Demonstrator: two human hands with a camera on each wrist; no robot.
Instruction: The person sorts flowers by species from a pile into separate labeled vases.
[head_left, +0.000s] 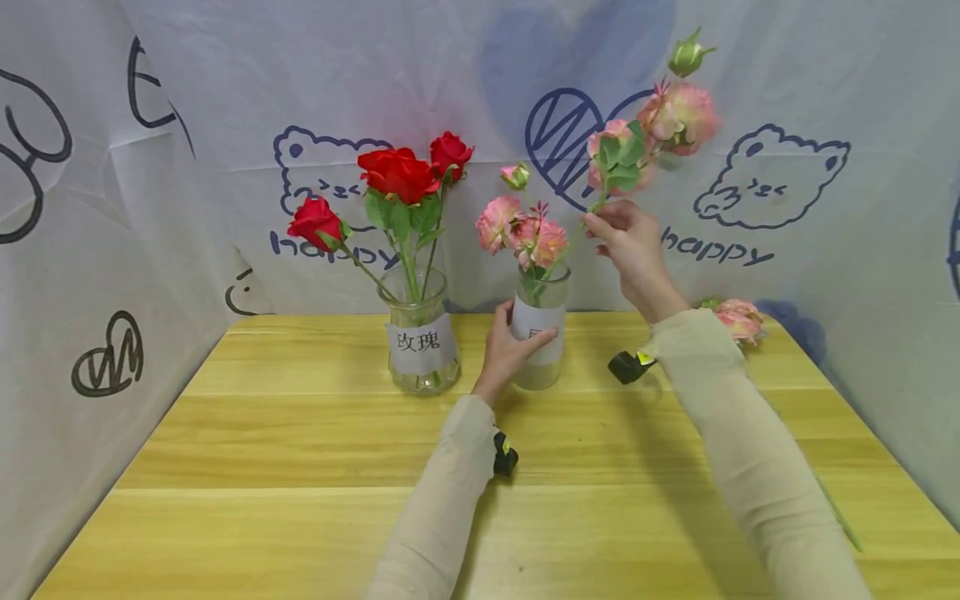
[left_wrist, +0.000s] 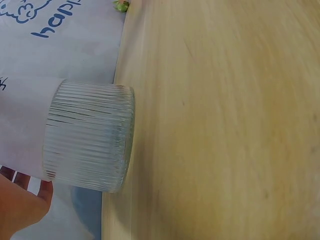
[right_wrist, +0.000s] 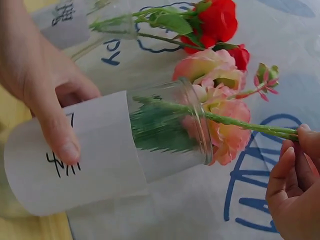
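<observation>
My left hand point(head_left: 510, 348) grips a ribbed glass vase point(head_left: 542, 377) by its paper label, thumb across the front, fingers behind. In the left wrist view the vase's ribbed base point(left_wrist: 90, 135) shows close to the table. Pink flowers point(head_left: 498, 223) with a small bud stand in this vase. My right hand point(head_left: 632, 250) pinches the green stem point(right_wrist: 245, 125) of another pink flower spray point(head_left: 682, 117) between thumb and fingers, above and right of the vase. That stem slants through the vase's mouth in the right wrist view, its lower end inside the glass.
Left of my left hand stands a second glass vase point(head_left: 423, 379) with a label and several red roses point(head_left: 401, 173). Another pink flower point(head_left: 738, 321) lies at the table's back right, partly behind my right sleeve. A printed cloth point(head_left: 465, 75) hangs behind the wooden table point(head_left: 285, 492).
</observation>
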